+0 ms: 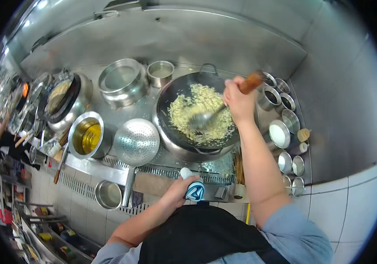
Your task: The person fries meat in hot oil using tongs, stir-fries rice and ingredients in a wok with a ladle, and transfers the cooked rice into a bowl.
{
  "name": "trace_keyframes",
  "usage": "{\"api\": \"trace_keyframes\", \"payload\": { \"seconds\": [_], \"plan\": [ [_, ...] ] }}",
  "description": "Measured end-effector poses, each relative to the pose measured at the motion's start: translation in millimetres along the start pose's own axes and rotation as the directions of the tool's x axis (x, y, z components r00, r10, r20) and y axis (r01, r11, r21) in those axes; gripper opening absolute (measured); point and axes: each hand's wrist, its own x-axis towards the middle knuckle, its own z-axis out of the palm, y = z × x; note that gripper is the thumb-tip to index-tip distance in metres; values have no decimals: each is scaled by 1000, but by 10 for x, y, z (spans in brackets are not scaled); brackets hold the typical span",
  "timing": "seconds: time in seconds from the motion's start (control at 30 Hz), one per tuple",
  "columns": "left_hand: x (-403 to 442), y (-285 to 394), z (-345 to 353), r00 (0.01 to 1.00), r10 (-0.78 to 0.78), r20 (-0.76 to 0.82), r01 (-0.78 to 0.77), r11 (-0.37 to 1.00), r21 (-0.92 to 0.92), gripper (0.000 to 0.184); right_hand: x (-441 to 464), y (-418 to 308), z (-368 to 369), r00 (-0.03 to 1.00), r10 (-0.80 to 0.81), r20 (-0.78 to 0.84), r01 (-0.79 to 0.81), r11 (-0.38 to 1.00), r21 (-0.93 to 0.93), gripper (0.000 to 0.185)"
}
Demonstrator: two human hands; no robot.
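My right hand (240,100) is closed around the handle of a ladle (254,81), whose wooden end sticks out above the fist. The ladle's metal bowl, a little blurred, rests in pale yellow, finely cut food (206,97) spread over the bottom of a dark wok (165,99). In front of the wok, close to my apron, my left hand (179,190) grips a rolled blue-and-white cloth (194,192). That hand is apart from the wok rim. What exactly the food is, I cannot make out.
Left of the wok lies a perforated strainer (136,141), its handle jutting over the front edge. Beyond it stand a pot of yellow oil (76,140) and a large steel pot (122,94). Several seasoning containers (279,134) line the right side. A bamboo brush (239,171) sits by the front edge.
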Motion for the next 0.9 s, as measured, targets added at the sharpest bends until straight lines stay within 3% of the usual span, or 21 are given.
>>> {"api": "trace_keyframes", "payload": {
  "seconds": [0.13, 0.23, 0.3, 0.37, 0.43, 0.5, 0.57, 0.63, 0.67, 0.7, 0.77, 0.8, 0.83, 0.9],
  "plan": [
    [-18, 162, 173, 1000, 13, -23, -13, 1000, 7, 29, 490, -569, -481, 999, 41, -21, -38, 990, 139, 24],
    [-40, 193, 169, 998, -54, 8, 55, 986, -155, 32, 206, -893, -930, 986, -163, 39, 151, 965, 212, 24],
    [134, 142, 24, 998, -64, 7, 64, 986, -152, 38, 45, -252, -767, 941, -67, -332, 98, 992, 79, 24],
    [258, 232, 41, 992, -99, 74, 106, 990, -91, 42, 147, 75, -782, 990, 10, -142, 35, 949, 313, 24],
    [345, 326, 130, 991, -112, 69, 114, 993, -13, 48, 453, -250, -859, 983, 82, -162, -27, 948, 316, 25],
    [475, 388, 198, 997, -72, 40, 72, 997, 15, 51, 512, -579, -952, 978, -32, -206, 90, 956, 278, 25],
    [629, 435, 252, 998, -33, 45, 32, 999, 23, 53, 476, -404, -1151, 947, -174, -268, 266, 896, 356, 24],
    [731, 458, 366, 999, -37, -23, 38, 999, 23, 49, 423, 181, -814, 822, -107, -559, 224, 964, 145, 25],
    [788, 476, 423, 995, -73, -65, 73, 997, -1, 47, 438, 185, -811, 951, 30, -307, 78, 939, 335, 25],
    [824, 467, 445, 993, -74, -96, 74, 997, -4, 39, 578, 79, -746, 957, 24, -291, 80, 937, 341, 25],
    [898, 447, 474, 988, -72, -134, 70, 997, -20, 26, 749, -266, -633, 980, 154, -128, -110, 947, 302, 25],
    [934, 429, 478, 988, -68, -142, 64, 997, -34, 21, 757, -367, -551, 989, 53, -139, -12, 960, 279, 23],
    [971, 411, 481, 987, -64, -150, 58, 997, -48, 16, 779, -267, -518, 989, 59, -133, -20, 960, 280, 23],
    [1075, 349, 429, 982, 49, -181, -65, 994, -87, 16, 786, 71, -480, 896, -72, -438, 239, 910, 339, 21]
  ]
}}
